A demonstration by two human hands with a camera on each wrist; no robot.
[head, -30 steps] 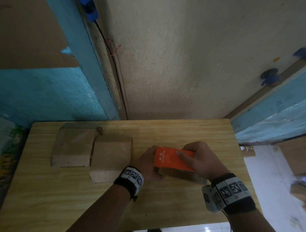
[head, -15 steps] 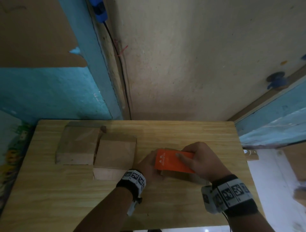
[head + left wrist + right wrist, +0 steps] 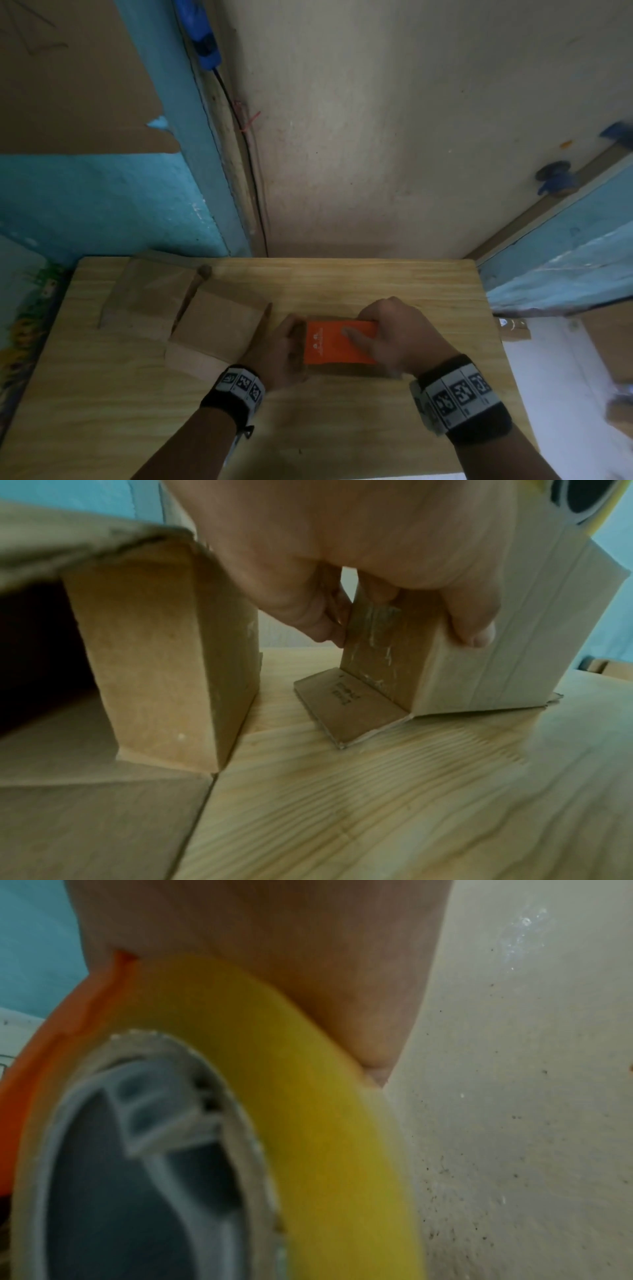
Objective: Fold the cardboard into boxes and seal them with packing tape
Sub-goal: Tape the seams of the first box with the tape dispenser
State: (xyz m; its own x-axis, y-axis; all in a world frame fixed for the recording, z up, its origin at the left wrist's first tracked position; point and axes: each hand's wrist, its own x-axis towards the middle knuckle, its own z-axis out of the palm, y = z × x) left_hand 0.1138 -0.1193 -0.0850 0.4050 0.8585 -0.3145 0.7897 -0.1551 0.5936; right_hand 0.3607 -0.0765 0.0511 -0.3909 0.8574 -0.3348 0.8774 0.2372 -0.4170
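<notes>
A small brown cardboard box [image 3: 346, 370] lies on the wooden table [image 3: 342, 431] right of centre. On its top sits an orange tape dispenser [image 3: 334, 342], gripped from the right by my right hand [image 3: 394, 337] with one finger laid along it. In the right wrist view the yellow tape roll [image 3: 301, 1096] and the dispenser's orange shell [image 3: 68, 1031] fill the picture under my palm. My left hand [image 3: 281, 346] holds the box's left end [image 3: 383, 642], thumb on the near side, fingers on the far side. One end flap [image 3: 349, 704] lies flat on the table.
Two more brown cardboard boxes stand on the table's left half, one at the back left [image 3: 144, 298] and one just left of my left hand [image 3: 215, 325]; the nearer shows an open end [image 3: 41, 656]. A wall rises behind the table. Cardboard lies on the floor at right [image 3: 513, 329].
The box and the dispenser on it have turned a little and now lie squarer to the table's front edge. Both hands keep their hold.
</notes>
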